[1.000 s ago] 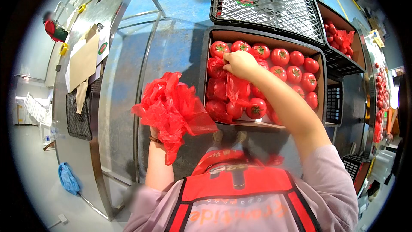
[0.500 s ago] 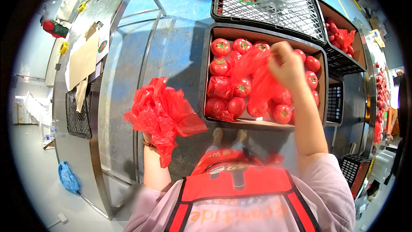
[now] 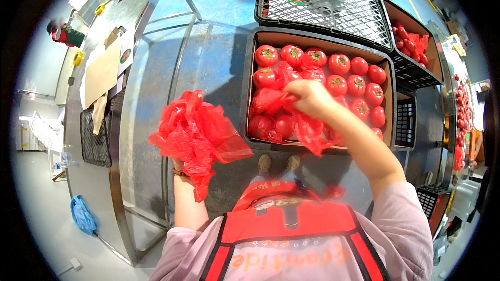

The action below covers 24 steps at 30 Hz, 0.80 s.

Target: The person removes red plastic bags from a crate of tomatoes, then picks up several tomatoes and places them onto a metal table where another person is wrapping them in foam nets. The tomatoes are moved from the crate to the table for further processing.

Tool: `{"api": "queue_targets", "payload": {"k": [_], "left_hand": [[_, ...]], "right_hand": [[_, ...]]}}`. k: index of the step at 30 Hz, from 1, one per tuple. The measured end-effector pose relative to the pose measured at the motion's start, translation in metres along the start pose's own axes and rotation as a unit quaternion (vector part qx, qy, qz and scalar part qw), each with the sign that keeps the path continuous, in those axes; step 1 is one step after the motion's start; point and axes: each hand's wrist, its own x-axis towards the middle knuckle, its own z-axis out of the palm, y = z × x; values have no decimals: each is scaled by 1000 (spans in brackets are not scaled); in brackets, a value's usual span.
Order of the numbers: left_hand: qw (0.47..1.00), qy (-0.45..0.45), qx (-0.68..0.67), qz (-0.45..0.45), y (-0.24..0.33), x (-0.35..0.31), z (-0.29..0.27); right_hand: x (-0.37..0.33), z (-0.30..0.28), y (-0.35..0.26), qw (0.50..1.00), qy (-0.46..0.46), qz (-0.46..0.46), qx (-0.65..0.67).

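A thick bunch of crumpled red plastic bags (image 3: 195, 132) is gripped in my left hand (image 3: 178, 165), whose fingers are hidden beneath it. My right hand (image 3: 308, 98) is closed on thin red plastic film (image 3: 308, 130) above a crate of tomatoes. The black crate (image 3: 248, 83) is lined with brown card. Rows of red tomatoes (image 3: 356, 85) with green stems fill it, bare on the right. More red plastic lies over or around several tomatoes on the left.
An open black lattice lid (image 3: 333, 8) stands along the crate's far side. To the right, another crate (image 3: 411, 70) holds tomatoes and red plastic. A steel-framed table (image 3: 112, 140) with brown card sheets (image 3: 102, 73) runs along my left. A blue bag (image 3: 83, 215) hangs low beside it.
My right hand has moved left and slightly nearer, drawing the red film with it. Tomatoes on the crate's right side now show uncovered. The left hand's bunch has barely moved.
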Motion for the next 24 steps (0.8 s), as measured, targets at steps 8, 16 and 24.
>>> {"api": "queue_targets", "payload": {"k": [8, 16, 24], "left_hand": [[1000, 10, 0, 9, 3, -11, -11], [1000, 8, 5, 5, -6, -8, -14], [1000, 7, 14, 15, 0, -12, -15]], "right_hand": [[-18, -94, 56, 971, 175, 112, -118], [46, 21, 7, 983, -38, 48, -175], [3, -2, 11, 987, -15, -89, -130]]}}
